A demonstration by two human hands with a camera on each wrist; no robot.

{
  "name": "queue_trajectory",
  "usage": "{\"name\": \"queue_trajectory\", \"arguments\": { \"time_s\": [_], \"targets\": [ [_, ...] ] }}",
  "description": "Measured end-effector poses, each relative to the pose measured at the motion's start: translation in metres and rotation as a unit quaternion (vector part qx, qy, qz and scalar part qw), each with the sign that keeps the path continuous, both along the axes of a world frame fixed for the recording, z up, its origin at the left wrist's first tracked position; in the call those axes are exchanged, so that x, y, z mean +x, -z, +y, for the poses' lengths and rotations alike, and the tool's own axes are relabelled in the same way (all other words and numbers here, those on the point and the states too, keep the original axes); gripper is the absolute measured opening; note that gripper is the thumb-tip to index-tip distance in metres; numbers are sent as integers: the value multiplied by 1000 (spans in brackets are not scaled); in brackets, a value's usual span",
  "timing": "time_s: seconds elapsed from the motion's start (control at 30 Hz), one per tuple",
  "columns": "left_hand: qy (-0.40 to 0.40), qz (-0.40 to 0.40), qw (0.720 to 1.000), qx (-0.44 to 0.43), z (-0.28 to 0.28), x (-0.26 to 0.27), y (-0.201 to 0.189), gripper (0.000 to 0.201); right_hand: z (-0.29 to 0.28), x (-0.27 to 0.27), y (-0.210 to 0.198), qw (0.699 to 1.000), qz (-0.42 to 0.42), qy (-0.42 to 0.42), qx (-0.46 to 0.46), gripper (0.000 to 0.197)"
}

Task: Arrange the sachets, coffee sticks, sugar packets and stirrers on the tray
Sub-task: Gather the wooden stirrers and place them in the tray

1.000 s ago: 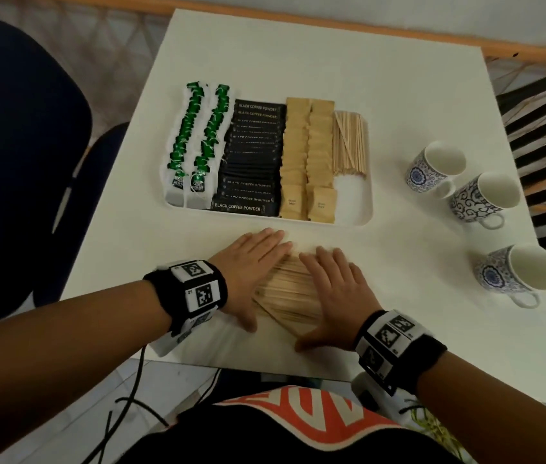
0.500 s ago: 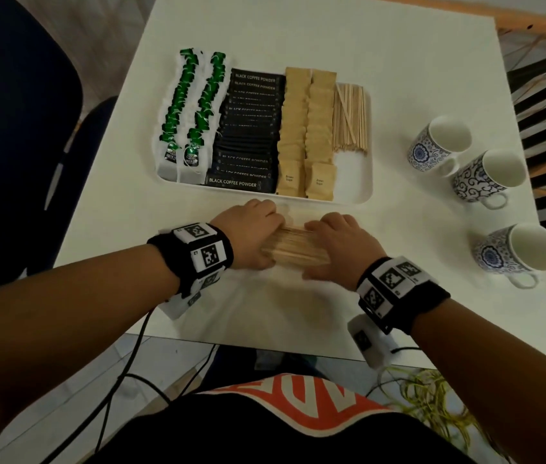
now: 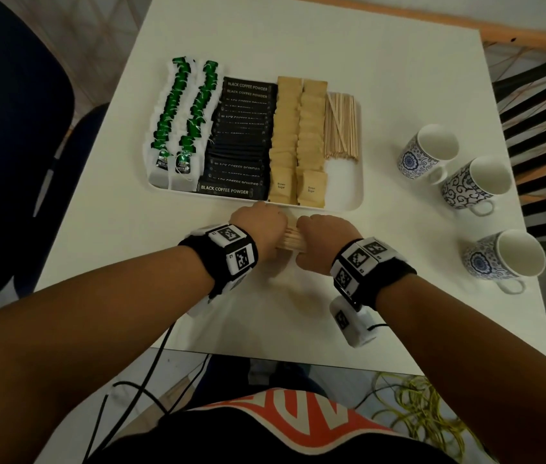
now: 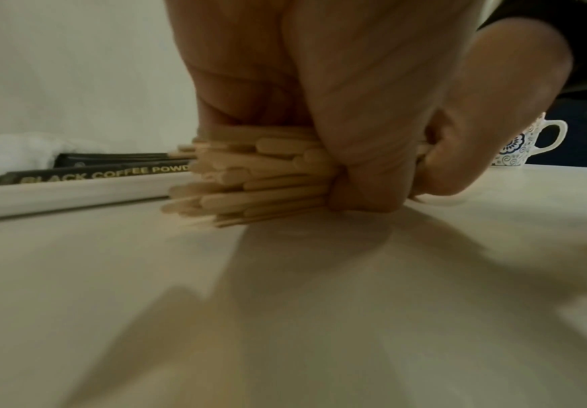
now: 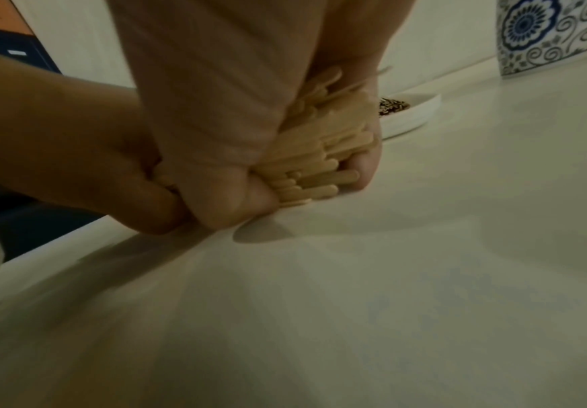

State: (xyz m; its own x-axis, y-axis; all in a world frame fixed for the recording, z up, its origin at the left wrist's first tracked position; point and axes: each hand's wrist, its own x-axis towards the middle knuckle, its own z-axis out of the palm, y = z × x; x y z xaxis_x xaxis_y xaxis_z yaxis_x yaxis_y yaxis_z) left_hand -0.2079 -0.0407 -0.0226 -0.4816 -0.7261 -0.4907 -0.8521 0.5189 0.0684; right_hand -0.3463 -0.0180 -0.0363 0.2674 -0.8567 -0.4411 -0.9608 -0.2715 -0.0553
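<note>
Left wrist view shows the fingers (image 4: 361, 187) of the left hand (image 3: 258, 229) curled tight round one end of a bundle of wooden stirrers (image 3: 291, 242), the rounded tips fanning out past the thumb just above the table (image 3: 398, 296). From the right wrist, the right hand (image 3: 323, 242) wraps the bundle's other end in the same closed grip, knuckles down at the table. Both hands sit close together just in front of the white tray (image 3: 358, 202). On the tray lie two rows of green sachets (image 3: 181, 122), stacked black coffee sticks (image 3: 241, 139), two columns of brown sugar packets (image 3: 298, 139) and a sheaf of stirrers already on the tray (image 3: 342, 128). Three patterned mugs (image 3: 475, 185) stand to the right.
</note>
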Motion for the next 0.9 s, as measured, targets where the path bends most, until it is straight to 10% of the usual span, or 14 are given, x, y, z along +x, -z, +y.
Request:
{"name": "queue_trajectory", "arguments": {
  "time_s": [0.9],
  "targets": [
    [61,34,998,-7,-10,2,0,27,8,-1,7,996,-86,-12,-29,34]
  ]
}}
